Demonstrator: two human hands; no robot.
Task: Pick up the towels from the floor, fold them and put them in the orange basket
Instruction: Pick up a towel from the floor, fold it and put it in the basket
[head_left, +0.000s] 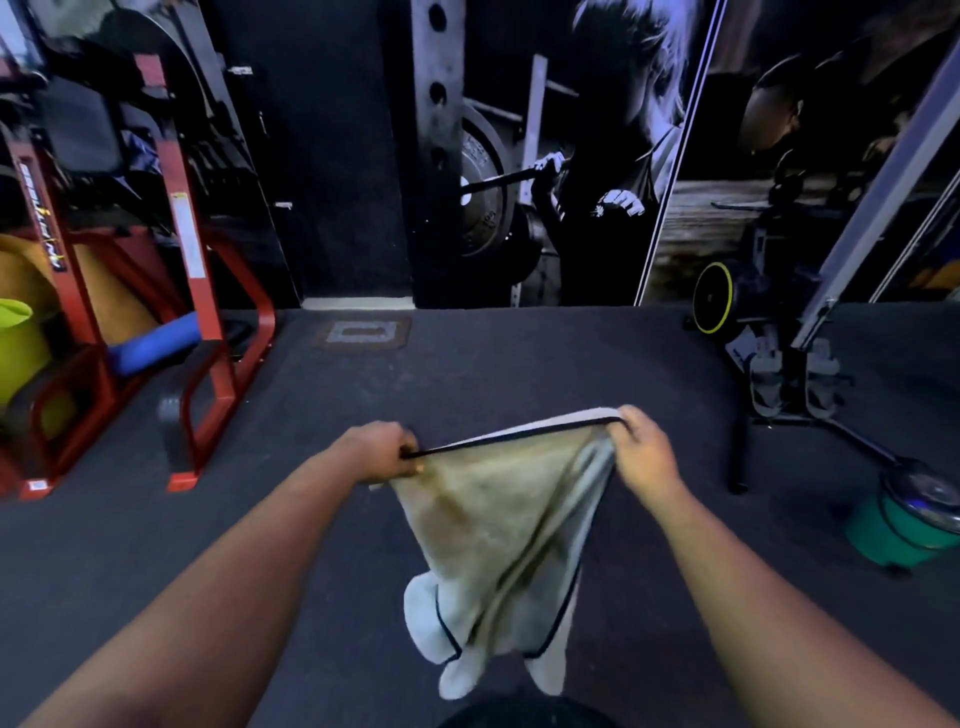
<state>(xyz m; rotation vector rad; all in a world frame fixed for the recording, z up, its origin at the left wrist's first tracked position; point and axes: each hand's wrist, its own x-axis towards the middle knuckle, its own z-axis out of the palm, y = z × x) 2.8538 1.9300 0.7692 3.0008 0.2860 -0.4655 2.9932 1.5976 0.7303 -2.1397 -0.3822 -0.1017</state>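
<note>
A pale beige towel (488, 525) with a dark trimmed edge hangs in the air in front of me, above the dark gym floor. My left hand (382, 452) pinches its top left corner. My right hand (644, 452) pinches the top right corner, so the upper hem is stretched between both hands. The towel's lower part droops in loose folds toward the bottom of the view. No orange basket is in view.
A red metal rack (208, 291) stands at the left with a blue roller (156, 345) and a lime-green container (18, 348). At the right are a dark machine frame (789, 384) and a teal bucket (898, 530). A wall mural fills the back.
</note>
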